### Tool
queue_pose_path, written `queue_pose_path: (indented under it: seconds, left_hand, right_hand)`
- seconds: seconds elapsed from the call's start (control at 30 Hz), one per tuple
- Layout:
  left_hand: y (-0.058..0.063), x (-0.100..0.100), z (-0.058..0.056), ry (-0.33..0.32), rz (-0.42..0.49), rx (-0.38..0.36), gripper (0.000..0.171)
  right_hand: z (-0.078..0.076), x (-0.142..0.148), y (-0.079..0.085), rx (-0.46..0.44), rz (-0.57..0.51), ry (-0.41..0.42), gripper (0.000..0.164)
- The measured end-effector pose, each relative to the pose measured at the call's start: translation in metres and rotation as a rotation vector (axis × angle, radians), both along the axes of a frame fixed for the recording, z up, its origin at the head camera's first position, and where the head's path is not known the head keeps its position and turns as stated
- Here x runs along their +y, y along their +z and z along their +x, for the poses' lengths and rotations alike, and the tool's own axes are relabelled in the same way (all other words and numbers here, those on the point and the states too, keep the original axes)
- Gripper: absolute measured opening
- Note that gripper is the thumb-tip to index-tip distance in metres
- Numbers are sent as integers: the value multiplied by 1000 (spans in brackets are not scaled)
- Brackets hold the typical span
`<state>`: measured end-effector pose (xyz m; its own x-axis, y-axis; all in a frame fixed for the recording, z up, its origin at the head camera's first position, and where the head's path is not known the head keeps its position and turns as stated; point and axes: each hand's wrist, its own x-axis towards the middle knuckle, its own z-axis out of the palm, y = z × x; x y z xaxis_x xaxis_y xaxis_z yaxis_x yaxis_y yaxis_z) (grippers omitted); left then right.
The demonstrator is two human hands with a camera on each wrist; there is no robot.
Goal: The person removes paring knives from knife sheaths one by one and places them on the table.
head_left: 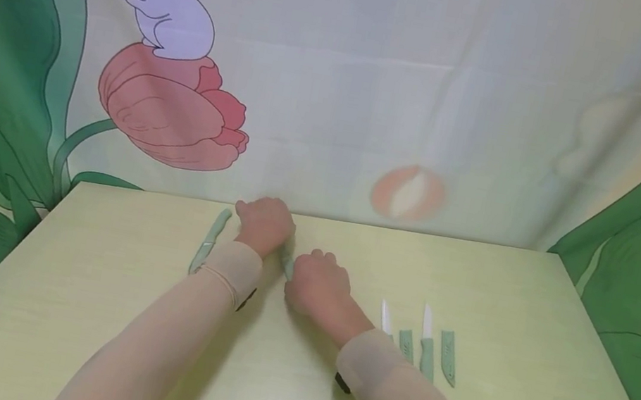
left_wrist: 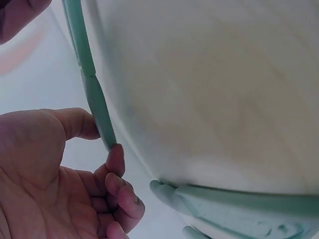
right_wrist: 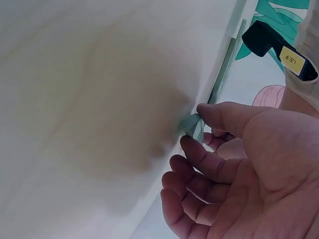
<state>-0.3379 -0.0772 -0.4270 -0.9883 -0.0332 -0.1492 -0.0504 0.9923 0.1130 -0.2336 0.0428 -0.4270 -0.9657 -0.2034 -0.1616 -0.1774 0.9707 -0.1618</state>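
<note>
A small green knife in its sheath (left_wrist: 97, 99) spans the gap between both hands, near the back of the table. My left hand (head_left: 266, 225) pinches its handle end between thumb and index finger, the other fingers loosely curled. At the opposite end my right hand (head_left: 320, 284) pinches the sheath tip (right_wrist: 194, 124) between thumb and index finger. No blade shows between handle and sheath. Left of the left hand lies another sheathed green knife (head_left: 212, 238); the left wrist view shows part of a further green piece (left_wrist: 194, 232) beside it.
Right of the right forearm lie two knives with bare white blades, one (head_left: 427, 355) in full view and one (head_left: 386, 317) partly behind the sleeve. Two loose green sheaths (head_left: 406, 344) (head_left: 449, 357) lie beside them. A printed curtain (head_left: 340, 89) hangs behind the table (head_left: 534, 302).
</note>
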Motion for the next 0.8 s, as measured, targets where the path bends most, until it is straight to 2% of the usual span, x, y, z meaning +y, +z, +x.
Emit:
queue_pose_path:
  seconds: [0.13,0.3,0.5,0.63,0.8]
  left_hand:
    - [8,-1,3,23,76,42,30]
    - [18,-2,3,83,157,8,34]
    - [36,-1,14,126,272,-2,42]
    - [44,-1,18,126,329,4,45]
    - [46,-4,22,105,433,3,43]
  right_hand:
    - [-1,6,4,3,-28,-22,22]
    - [0,17,11,13,-89,-46,22]
    - [2,33,21,-7,-197,-76,21]
    - [2,44,25,-7,-252,-93,19]
    - [4,60,28,10,-288,-100,16]
